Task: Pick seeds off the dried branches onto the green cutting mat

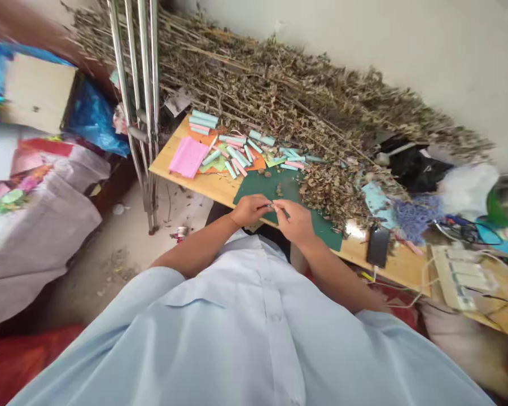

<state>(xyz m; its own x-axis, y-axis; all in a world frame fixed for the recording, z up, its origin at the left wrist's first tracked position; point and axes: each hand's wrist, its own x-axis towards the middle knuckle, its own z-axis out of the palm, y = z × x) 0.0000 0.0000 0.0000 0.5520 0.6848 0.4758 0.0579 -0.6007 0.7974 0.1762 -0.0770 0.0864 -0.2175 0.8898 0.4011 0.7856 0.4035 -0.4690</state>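
Observation:
My left hand point(251, 210) and my right hand point(294, 219) meet over the front edge of a green mat point(328, 231), fingertips close together. Both are closed in a pinch around something small and dark, too small to make out. Just beyond them, small brown lumps point(279, 190) lie on the mat. A heap of dry brown leaves point(328, 189) covers the mat's right part. Behind and to the left are several rolled blue and pink paper tubes point(239, 157), on orange and yellow-green sheets, beside a stack of pink paper point(189, 157).
Long dried stalks point(254, 73) lie along the wall behind the wooden table point(220, 189). Metal crutches point(146, 113) stand at its left end. A black phone point(378, 246), a power strip point(457, 273) and cables are at the right. A cloth-covered surface point(55, 214) with a box is far left.

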